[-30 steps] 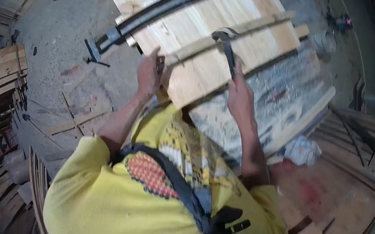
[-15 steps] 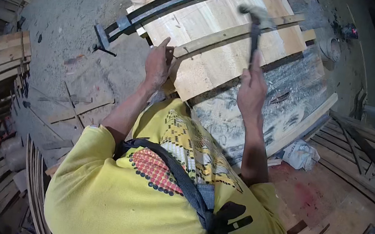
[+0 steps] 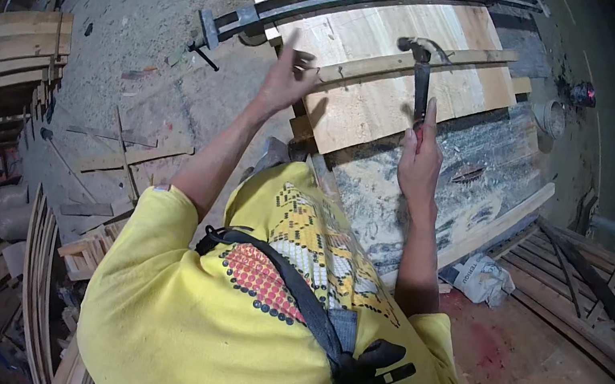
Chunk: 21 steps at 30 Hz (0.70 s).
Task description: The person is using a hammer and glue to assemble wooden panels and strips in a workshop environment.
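Right hand [image 3: 420, 166]: I've got it wrapped round the hammer [image 3: 422, 85], closed on the reddish lower grip, dark shaft pointing away from the body. Hammer head is over the wooden strip [image 3: 381, 66], right of its middle; can't tell if it touches.

Left hand [image 3: 286, 84]: by the strip's left end, fingers parted, index finger raised and blurred. Can't tell whether it pinches anything small or touches the wood.

Strip lies slantwise across the pale wood panel [image 3: 354, 106], well toward the near edge. A thin nail [image 3: 342, 72] pokes up from the strip near its left end, between left hand and hammer.

Long dark clamp [image 3: 315, 1] runs across the panel beyond the strip, its screw end past the left edge. Panel is on a dusty bench [image 3: 380, 196], which shows on the near right side. White bag [image 3: 482, 278] lower right, near the right forearm. Stacked boards [image 3: 18, 50] far left. Yellow shirt [image 3: 218, 340] with a dark strap [image 3: 306, 298] fills the bottom of my head view.
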{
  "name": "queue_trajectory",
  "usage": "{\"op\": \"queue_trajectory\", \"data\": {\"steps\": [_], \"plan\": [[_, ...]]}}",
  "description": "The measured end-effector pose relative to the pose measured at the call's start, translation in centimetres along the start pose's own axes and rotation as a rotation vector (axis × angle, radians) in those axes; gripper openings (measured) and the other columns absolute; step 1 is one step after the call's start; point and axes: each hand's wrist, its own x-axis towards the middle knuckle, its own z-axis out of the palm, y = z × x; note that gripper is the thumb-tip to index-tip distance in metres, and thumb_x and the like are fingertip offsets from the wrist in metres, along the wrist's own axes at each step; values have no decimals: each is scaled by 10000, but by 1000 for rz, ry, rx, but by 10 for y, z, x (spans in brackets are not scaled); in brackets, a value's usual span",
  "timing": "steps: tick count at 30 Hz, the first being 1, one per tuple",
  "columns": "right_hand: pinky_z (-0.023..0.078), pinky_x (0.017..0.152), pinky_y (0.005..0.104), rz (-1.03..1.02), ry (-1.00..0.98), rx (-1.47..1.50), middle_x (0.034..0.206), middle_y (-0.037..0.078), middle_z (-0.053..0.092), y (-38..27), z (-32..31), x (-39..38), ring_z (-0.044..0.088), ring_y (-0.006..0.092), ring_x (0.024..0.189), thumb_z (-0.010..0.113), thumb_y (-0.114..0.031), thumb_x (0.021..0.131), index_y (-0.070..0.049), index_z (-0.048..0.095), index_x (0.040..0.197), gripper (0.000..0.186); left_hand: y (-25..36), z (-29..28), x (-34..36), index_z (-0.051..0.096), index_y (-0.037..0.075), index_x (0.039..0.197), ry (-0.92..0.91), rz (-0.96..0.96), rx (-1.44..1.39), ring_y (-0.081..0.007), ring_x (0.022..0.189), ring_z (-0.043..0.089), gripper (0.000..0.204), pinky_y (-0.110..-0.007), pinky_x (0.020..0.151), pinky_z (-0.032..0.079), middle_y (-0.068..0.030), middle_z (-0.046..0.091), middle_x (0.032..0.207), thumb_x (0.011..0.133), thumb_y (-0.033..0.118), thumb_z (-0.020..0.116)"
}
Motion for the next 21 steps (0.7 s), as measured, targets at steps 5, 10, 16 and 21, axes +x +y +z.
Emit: {"op": "queue_trajectory", "data": {"steps": [5, 10, 16, 21], "plan": [[457, 634, 371, -164, -100, 5, 765, 131, 539, -22, 2, -16, 498, 246, 628, 526, -84, 976, -129, 334, 1571, 627, -123, -26, 52, 241, -175, 1451, 266, -673, -153, -401, 1115, 646, 863, -431, 974, 511, -305, 621, 1248, 928, 408, 605], [535, 623, 289, -55, -10, 401, 833, 87, 604, -87, -16, -19, 586, 125, 696, 529, -74, 1009, -121, 313, 1581, 613, -56, 1, 55, 594, -185, 1180, 47, -713, 139, -448, 1214, 593, 800, -465, 1021, 467, -363, 581, 1292, 950, 576, 503], [573, 613, 310, -693, 62, 790, 913, 57, 565, -103, -32, 0, 553, 128, 658, 577, -298, 1022, -63, 526, 1223, 313, -49, 5, 46, 477, -219, 1258, 220, -660, 174, -457, 1198, 598, 908, -457, 1015, 476, -406, 583, 1236, 934, 626, 549], [494, 658, 433, -167, -380, -249, 744, 220, 545, -26, 53, -22, 574, 249, 655, 501, -122, 973, -19, 412, 1486, 531, -31, 11, 31, 379, -231, 1326, 209, -708, 153, -469, 1262, 547, 957, -448, 1055, 448, -418, 519, 1324, 919, 610, 586]]}}
